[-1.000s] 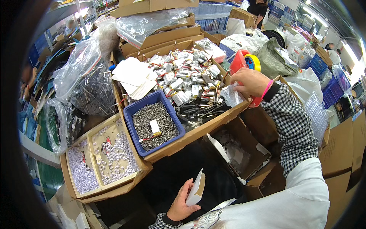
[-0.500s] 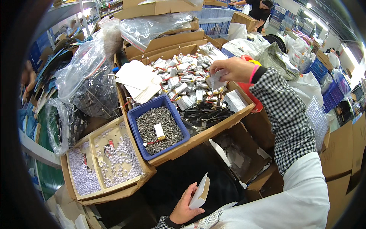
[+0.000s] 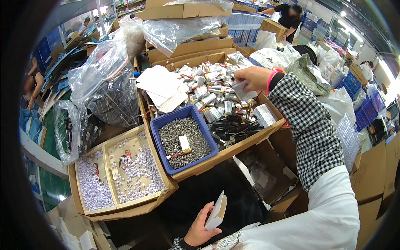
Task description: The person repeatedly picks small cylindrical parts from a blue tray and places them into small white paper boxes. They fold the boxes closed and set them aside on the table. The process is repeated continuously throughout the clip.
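Observation:
My left hand (image 3: 201, 227) is closed round a small white box (image 3: 216, 211), held upright near the lower edge with its upper end open. Out over the big carton my right hand (image 3: 255, 78) pinches a folded pale paper leaflet (image 3: 243, 90). Beneath that hand lies a heap of silvery pouch batteries (image 3: 204, 87) with red leads. Beside the heap a stack of white leaflets (image 3: 265, 115) stands in the carton's right corner. Black cables (image 3: 235, 128) lie in front of the batteries.
A blue bin (image 3: 155, 137) holds many small metal screws, with one white battery (image 3: 184, 143) on top. To its left, a divided wooden tray (image 3: 109, 177) contains small white pieces. White cards (image 3: 163, 85) and plastic bags (image 3: 104, 71) lie behind. An open carton (image 3: 266, 166) sits below right.
The whole view has shifted, so the cartons appear farther right and slightly lower. My right hand has drawn a little away from the leaflet stack, still holding the leaflet. The left hand keeps the box.

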Action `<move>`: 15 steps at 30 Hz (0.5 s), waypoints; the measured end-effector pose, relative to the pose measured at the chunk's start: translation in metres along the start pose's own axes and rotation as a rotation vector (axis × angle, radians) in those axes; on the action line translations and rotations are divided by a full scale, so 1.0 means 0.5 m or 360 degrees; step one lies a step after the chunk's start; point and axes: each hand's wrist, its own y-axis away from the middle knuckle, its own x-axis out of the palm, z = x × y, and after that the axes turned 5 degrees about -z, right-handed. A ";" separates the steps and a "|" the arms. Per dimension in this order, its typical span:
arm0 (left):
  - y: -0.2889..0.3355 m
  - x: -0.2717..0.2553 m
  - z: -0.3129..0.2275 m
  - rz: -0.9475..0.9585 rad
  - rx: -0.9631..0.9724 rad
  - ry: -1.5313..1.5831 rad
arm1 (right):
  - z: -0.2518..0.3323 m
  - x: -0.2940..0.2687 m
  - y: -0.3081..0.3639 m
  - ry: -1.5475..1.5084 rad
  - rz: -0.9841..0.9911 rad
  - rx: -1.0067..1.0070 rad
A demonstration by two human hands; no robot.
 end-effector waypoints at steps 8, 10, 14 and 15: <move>-0.007 0.012 -0.015 0.0114 -0.0249 0.0885 | -0.004 0.041 -0.008 -0.0112 -0.0103 0.0028; -0.007 0.014 -0.024 0.0039 -0.0319 0.1042 | -0.006 0.047 -0.003 -0.0027 -0.0075 0.0075; -0.013 0.018 -0.038 -0.0014 -0.0326 0.1206 | -0.004 0.062 0.034 -0.0173 -0.0216 -0.0097; -0.013 0.020 -0.040 -0.0008 -0.0328 0.1232 | -0.003 0.062 0.050 -0.0306 -0.0332 -0.0148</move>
